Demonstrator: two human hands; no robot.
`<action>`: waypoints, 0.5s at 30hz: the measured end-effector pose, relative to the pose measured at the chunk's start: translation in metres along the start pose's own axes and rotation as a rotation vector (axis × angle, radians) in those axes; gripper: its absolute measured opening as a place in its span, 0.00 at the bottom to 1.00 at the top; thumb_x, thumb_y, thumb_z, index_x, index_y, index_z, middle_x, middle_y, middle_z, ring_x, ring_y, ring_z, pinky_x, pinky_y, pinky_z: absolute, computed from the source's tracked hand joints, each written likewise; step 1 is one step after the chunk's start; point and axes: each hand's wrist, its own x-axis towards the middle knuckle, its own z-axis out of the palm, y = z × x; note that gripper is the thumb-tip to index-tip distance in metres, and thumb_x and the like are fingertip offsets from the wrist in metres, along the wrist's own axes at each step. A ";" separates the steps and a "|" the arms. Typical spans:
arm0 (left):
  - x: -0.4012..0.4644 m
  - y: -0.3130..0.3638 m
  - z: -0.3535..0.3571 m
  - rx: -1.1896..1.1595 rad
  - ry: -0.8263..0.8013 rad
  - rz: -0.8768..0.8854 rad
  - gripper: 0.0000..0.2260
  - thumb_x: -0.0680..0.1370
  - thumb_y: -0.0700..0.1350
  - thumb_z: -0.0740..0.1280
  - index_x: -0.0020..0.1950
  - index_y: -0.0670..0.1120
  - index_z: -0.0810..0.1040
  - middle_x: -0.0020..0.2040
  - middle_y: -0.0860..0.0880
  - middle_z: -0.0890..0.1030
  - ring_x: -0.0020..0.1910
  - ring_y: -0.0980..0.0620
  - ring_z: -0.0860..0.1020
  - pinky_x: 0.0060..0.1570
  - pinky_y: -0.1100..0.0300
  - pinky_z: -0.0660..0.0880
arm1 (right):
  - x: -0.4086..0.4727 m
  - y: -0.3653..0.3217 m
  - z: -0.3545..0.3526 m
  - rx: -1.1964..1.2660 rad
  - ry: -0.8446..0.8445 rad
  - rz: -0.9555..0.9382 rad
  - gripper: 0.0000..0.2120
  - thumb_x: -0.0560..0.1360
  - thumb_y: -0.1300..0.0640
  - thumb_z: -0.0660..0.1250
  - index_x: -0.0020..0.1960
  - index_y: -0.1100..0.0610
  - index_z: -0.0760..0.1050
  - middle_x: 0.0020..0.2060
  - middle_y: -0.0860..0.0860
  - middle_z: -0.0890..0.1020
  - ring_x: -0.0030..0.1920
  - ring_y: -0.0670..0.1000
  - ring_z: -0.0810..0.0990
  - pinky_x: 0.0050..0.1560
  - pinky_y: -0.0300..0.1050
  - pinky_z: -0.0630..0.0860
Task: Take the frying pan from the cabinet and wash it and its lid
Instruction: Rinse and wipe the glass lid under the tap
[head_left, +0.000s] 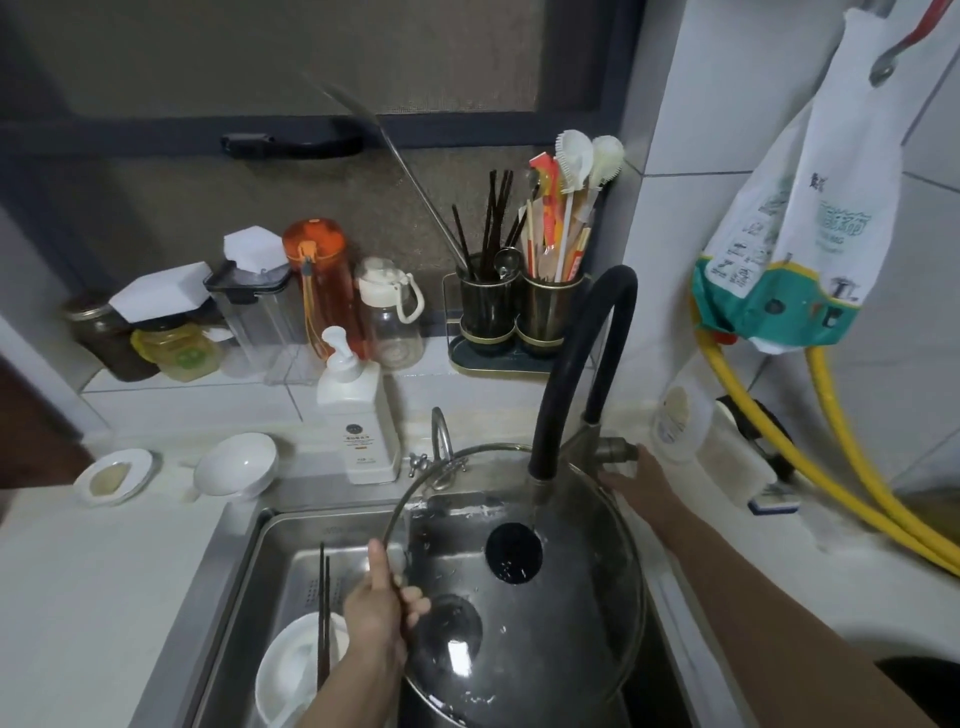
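Note:
A large glass lid (566, 613) with a metal rim and a black knob is held tilted over the steel sink (270, 561). My left hand (376, 605) grips its left rim, thumb on top. Water falls from the black curved faucet (582, 358) onto the lid near the knob. My right hand (641, 480) rests on the metal tap handle (615, 449) behind the lid's far right edge. A dark pan edge (431, 709) shows just under the lid at the bottom; most of it is hidden.
A white bowl with dark chopsticks (301, 670) lies in the sink's left part. A soap pump bottle (358, 421), white bowls, jars and bottles, and a utensil holder (514, 312) line the back ledge. Yellow hoses (810, 452) and a hanging plastic bag are at right.

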 end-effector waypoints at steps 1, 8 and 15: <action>-0.001 0.000 0.001 -0.004 -0.007 -0.005 0.21 0.77 0.61 0.60 0.35 0.46 0.67 0.26 0.46 0.66 0.18 0.52 0.66 0.13 0.67 0.63 | -0.015 -0.014 0.002 -0.020 0.012 -0.026 0.36 0.58 0.38 0.76 0.59 0.55 0.72 0.60 0.57 0.75 0.61 0.58 0.74 0.64 0.58 0.71; -0.005 0.007 -0.001 0.050 -0.015 -0.016 0.20 0.77 0.60 0.60 0.36 0.45 0.67 0.25 0.46 0.69 0.18 0.51 0.66 0.15 0.64 0.65 | -0.140 -0.081 0.043 -0.288 0.033 -0.432 0.09 0.76 0.57 0.63 0.54 0.57 0.77 0.52 0.52 0.80 0.53 0.49 0.77 0.57 0.46 0.75; -0.007 0.021 0.004 0.215 -0.067 0.040 0.24 0.78 0.62 0.56 0.43 0.41 0.76 0.25 0.45 0.71 0.17 0.53 0.69 0.15 0.66 0.65 | -0.183 -0.061 0.096 -0.526 -0.026 -0.210 0.24 0.78 0.46 0.58 0.73 0.45 0.59 0.69 0.48 0.66 0.68 0.50 0.64 0.67 0.42 0.64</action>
